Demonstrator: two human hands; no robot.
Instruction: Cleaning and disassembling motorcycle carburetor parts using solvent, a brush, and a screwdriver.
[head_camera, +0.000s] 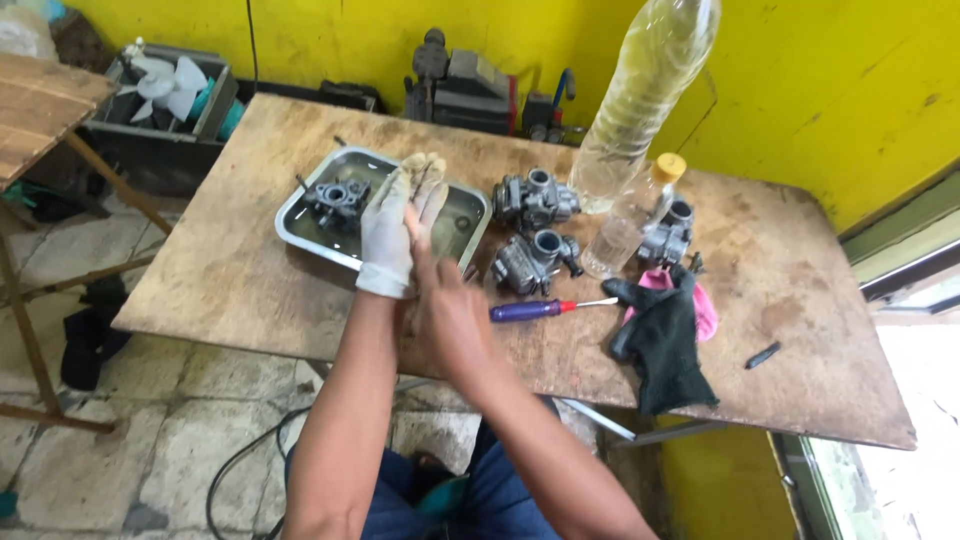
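My left hand (400, 215) wears a dirty white glove, fingers spread and raised over the near edge of a metal tray (300, 232). My bare right hand (447, 315) presses against the glove's palm and cuff side, index finger running up along it. A grey carburetor (338, 200) lies in the tray. Two more carburetors (534, 199) (530, 262) sit on the wooden table (220, 270) just right of the tray. A purple-handled screwdriver (545, 309) lies beside my right hand.
A tall clear plastic bottle (645, 90) and a small yellow-capped bottle (635, 215) stand at the back. Another carburetor (670, 237), a black glove (665, 345) over a pink one and a small black part (763, 354) lie to the right. Yellow wall behind; crate of parts (165, 95) at left.
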